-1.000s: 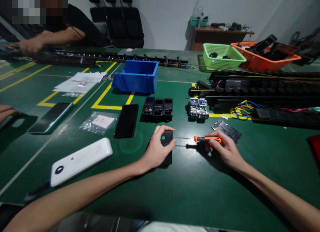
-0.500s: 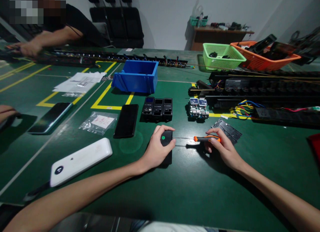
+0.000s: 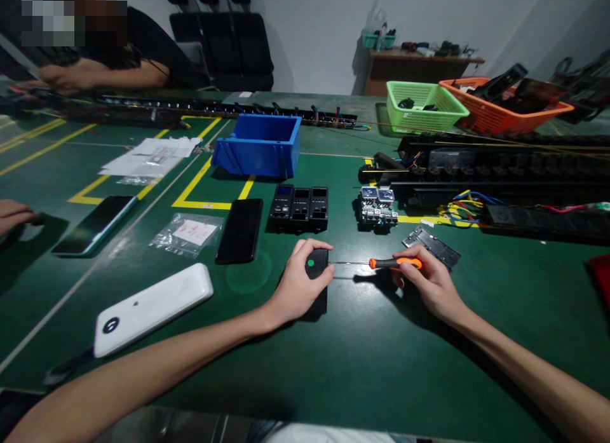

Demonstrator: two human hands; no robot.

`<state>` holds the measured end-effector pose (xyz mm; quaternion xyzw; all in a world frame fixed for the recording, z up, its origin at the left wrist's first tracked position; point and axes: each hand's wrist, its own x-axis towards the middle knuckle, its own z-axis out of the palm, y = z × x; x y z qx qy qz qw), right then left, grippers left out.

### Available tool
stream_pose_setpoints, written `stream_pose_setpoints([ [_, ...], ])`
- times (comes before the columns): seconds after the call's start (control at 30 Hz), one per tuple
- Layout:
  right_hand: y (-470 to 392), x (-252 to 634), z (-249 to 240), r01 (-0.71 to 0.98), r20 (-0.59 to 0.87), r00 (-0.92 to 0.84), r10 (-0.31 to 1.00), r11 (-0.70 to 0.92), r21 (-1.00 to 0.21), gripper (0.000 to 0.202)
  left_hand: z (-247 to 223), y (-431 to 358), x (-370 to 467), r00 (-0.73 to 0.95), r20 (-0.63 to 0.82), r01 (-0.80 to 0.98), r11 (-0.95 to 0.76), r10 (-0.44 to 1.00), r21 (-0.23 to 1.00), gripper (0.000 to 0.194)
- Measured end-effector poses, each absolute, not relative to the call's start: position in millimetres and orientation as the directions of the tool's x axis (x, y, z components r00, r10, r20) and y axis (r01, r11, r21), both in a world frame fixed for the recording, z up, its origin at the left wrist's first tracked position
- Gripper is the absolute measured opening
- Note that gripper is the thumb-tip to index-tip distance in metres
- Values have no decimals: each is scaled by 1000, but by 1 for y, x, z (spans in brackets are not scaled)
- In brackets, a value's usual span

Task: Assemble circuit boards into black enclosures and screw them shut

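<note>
Black case [image 3: 320, 260] x1, centre, gripped by left hand [image 3: 291, 289] | blue bin [image 3: 260, 156] x1, upper centre | dark-screened phones [image 3: 239, 231] x2, left half | display modules [image 3: 300, 209] x3, centre | circuit boards [image 3: 370, 209] x2, right of centre | screwdriver [image 3: 391, 264] x1, held in right hand [image 3: 433, 288], tip by case's right side | no clear change, work there seems ongoing

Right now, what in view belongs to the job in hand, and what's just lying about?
In the job:
- black box, in the left hand
- orange-and-black screwdriver, in the right hand, pointed at the box
- probably the three black modules and bare circuit boards

Lying about, by the look of it:
- black phone
- teal-edged phone
- white device
- papers
</note>
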<state>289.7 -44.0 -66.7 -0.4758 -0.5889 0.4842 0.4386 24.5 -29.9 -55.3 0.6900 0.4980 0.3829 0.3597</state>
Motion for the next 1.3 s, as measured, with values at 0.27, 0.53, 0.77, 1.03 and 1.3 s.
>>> stream_pose_setpoints([
  [0.27, -43, 288, -64, 125, 25, -157, 987, 45, -991, 19, -56, -30, 24, 208, 173, 413, -246, 963, 877, 23],
  [0.53, -44, 288, -64, 159, -7, -166, 986, 20, -987, 23, -55, -30, 24, 210, 170, 410, -244, 963, 879, 23],
  [0.77, -47, 291, -69, 139, 19, -203, 979, 48, -989, 25, -56, -30, 24, 210, 171, 416, -247, 963, 875, 24],
  [1.03, -47, 290, -70, 96, 30, -149, 988, 45, -994, 20, -57, -30, 23, 215, 184, 415, -260, 959, 872, 23],
  [1.3, -45, 289, -67, 135, 51, -166, 985, 74, -988, 17, -55, -30, 23, 225, 177, 416, -258, 958, 872, 23],
])
